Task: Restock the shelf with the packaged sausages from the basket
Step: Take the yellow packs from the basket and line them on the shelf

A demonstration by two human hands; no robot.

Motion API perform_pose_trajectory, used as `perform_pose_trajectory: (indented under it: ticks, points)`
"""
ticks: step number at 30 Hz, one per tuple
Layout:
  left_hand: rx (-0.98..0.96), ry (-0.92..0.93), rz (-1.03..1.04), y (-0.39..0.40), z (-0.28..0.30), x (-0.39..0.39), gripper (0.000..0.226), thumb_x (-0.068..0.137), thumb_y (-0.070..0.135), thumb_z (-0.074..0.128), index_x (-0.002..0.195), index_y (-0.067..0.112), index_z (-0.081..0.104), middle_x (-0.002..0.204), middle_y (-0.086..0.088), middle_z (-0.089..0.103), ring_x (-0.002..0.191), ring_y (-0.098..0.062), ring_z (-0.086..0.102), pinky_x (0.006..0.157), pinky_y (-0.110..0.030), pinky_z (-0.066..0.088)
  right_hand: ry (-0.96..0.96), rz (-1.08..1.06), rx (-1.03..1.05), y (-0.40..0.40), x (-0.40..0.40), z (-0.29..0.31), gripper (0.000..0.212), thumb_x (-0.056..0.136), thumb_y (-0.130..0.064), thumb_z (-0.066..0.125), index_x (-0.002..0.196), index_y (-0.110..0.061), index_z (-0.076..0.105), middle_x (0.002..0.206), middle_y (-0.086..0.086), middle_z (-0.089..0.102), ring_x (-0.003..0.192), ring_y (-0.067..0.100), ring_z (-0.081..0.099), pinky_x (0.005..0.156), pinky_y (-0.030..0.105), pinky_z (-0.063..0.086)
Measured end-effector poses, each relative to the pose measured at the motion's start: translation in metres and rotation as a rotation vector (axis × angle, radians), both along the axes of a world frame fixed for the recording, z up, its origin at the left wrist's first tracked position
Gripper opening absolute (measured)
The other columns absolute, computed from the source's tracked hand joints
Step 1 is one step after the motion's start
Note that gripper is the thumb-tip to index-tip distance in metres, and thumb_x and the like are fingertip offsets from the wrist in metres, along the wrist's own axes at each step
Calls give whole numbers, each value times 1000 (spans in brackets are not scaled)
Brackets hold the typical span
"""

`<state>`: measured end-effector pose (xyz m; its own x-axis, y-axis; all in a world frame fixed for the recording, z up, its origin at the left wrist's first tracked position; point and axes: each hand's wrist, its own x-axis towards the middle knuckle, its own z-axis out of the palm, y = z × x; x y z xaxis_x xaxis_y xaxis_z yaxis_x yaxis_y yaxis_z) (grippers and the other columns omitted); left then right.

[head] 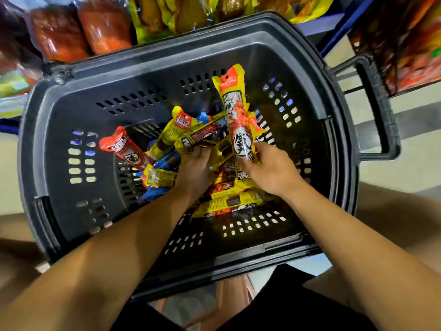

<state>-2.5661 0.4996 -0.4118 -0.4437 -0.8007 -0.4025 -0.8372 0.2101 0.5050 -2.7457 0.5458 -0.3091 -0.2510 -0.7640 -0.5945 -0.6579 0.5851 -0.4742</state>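
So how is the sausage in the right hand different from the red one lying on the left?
The held sausage has a yellow top and stands upright in the right hand. The red sausage has a red top and lies untouched in the basket. Both are long sealed packs.

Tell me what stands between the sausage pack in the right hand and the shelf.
Nothing visible. The right hand holds the sausage pack upright above the pile, and only the basket's far rim lies before the shelf.
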Motion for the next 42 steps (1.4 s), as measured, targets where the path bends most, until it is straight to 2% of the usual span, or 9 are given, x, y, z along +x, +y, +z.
perform_pose_trajectory:
  ticks: [4,8,10,12,19,23,29,32,42]
  points:
    - [111,-20,75,-1,12,2,54,86,20,61,137,13,43,124,-13,58,113,-33,55,92,-37,46,-1,-6,-2,-1,3,5,40,91,-47,59,118,-17,60,105,6,66,102,29,61,82,36,49]
    - [418,141,370,12,53,25,36,101,19,41,136,25,39,84,-5,58,68,-17,55,53,-23,41,-41,-72,-35,2,8,16,39,93,-40,56,125,-18,57,115,6,66,108,29,60,85,33,46]
    - [501,296,571,20,73,42,23,100,22,42,120,21,53,89,0,60,78,-17,57,68,-26,51,-76,-103,-79,6,11,24,39,94,-36,53,128,-17,54,115,7,65,107,28,59,88,35,48]
    - [606,434,776,32,100,58,20,96,30,52,112,22,61,105,3,63,98,-23,60,86,-46,56,-111,-124,-121,10,17,36,38,95,-34,51,129,-17,52,112,7,63,104,28,60,89,39,49]
    - [787,873,901,69,169,105,27,90,3,61,114,15,62,110,-9,70,98,-26,68,71,-38,57,-115,-71,-227,28,46,71,36,96,-34,50,127,-15,51,109,6,61,96,25,57,79,33,43]
    - [671,927,868,82,200,125,22,90,9,61,104,26,67,99,3,69,91,-14,63,62,-30,53,-154,-52,-342,41,69,90,35,97,-32,51,130,-20,52,108,0,60,92,19,57,65,28,40]
    - [365,956,806,83,250,156,33,95,6,55,119,28,59,96,10,70,78,-4,65,59,-18,51,-281,-53,-539,47,107,135,30,96,-36,56,125,-31,53,99,-11,67,86,11,64,79,38,52]
    - [207,989,767,81,274,170,37,95,4,53,122,29,57,101,9,72,82,-6,66,64,-19,54,-310,-32,-605,45,121,162,30,93,-32,57,123,-34,51,92,-15,65,75,-2,61,72,21,50]
    - [-172,1008,817,31,336,201,32,96,5,51,111,32,53,89,0,69,52,-5,61,43,-18,44,-275,44,-662,7,147,224,31,91,-26,58,119,-30,47,86,-5,65,66,9,58,55,23,44]
